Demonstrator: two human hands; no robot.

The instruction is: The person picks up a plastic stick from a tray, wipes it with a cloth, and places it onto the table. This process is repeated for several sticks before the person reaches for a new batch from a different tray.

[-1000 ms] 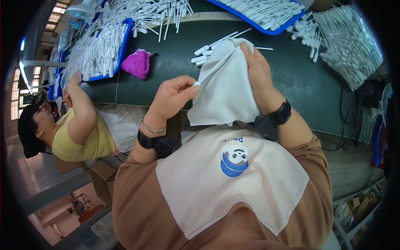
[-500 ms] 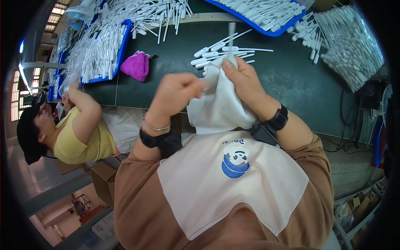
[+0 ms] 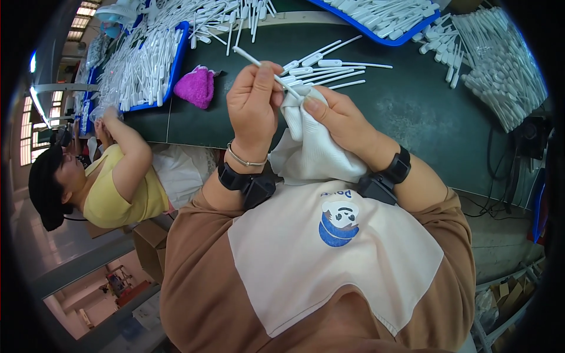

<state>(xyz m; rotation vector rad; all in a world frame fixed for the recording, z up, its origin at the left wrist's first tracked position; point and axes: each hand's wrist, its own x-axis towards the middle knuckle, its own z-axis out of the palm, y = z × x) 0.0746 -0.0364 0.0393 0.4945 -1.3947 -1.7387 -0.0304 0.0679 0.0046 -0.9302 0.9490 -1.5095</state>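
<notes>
Closest to my camera is the pale bib with a blue-capped cartoon on it, over a brown top. Past that, my right hand has a firm pinch on a bunched white cloth, thumb on top. My left hand is closed too, thumb and fingers gripping a slim white stick. That stick slants between the hands, its lower end meeting the cloth; can't tell how deep it goes in. Just beyond, a handful of loose sticks lies on the dark green table. There's a magenta cloth off left, near a full blue tray, and a co-worker in yellow sits over that side.
</notes>
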